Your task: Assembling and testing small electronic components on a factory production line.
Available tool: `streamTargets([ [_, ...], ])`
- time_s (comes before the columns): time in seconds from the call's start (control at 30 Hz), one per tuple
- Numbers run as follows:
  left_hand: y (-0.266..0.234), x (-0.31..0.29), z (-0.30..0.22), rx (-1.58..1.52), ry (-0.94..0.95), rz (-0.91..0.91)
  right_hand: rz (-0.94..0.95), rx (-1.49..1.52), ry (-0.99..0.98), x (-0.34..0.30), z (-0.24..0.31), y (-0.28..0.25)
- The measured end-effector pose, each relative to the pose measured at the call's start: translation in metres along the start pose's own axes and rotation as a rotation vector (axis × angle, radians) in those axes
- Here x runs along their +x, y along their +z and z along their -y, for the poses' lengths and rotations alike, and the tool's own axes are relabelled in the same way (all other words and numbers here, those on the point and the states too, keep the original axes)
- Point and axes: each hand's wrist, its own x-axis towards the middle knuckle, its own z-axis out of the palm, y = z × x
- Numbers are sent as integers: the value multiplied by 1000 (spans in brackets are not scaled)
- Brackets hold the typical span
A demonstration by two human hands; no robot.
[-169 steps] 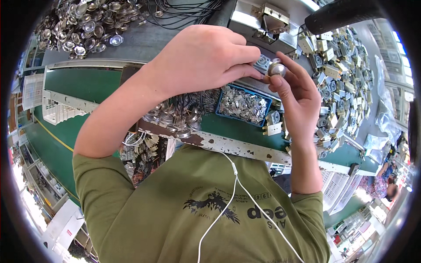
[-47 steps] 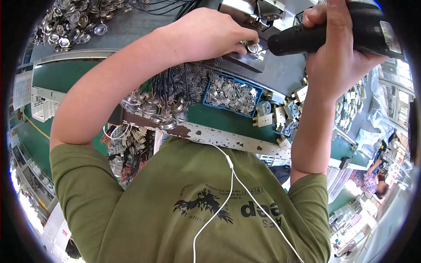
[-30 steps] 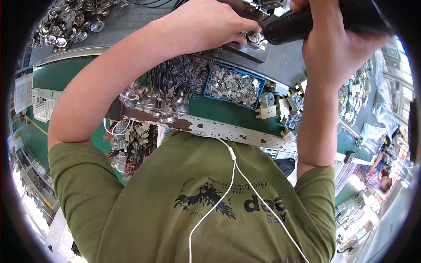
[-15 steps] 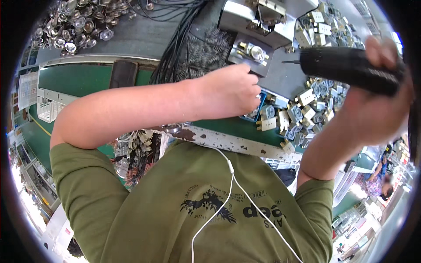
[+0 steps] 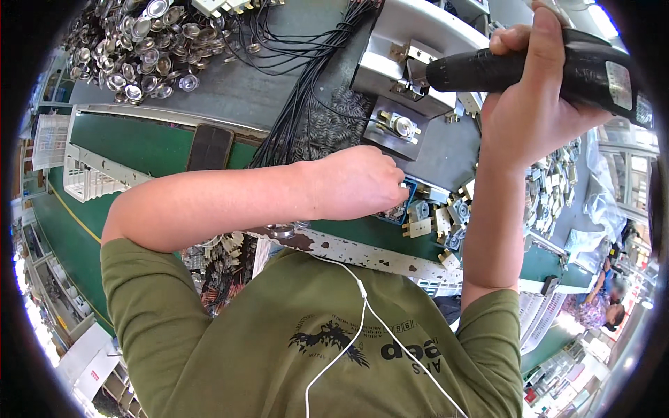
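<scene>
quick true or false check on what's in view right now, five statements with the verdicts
1. The right hand holds a black power tool. True.
2. The left hand is touching the heap of round silver parts. False: the left hand is at the blue tray, covering most of it.
3. A round metal piece sits on the metal block, with neither hand on it. True.
4. The black cables lie to the right of the power tool. False: the black cables lie to its left.
5. A white earphone cord hangs over the green shirt. True.
</scene>
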Motion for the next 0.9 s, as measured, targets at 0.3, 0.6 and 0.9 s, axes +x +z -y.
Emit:
streamTargets([
  [0.3, -3, 0, 0, -39, -12, 55, -2, -94, 63, -4, 2, 3],
  [0.6, -13, -1, -1, -75, -32, 34, 26, -44, 62, -2, 11, 18],
  [0.9, -58, -5, 20, 90, -147, -274, 102, 126, 22, 15, -9, 11],
])
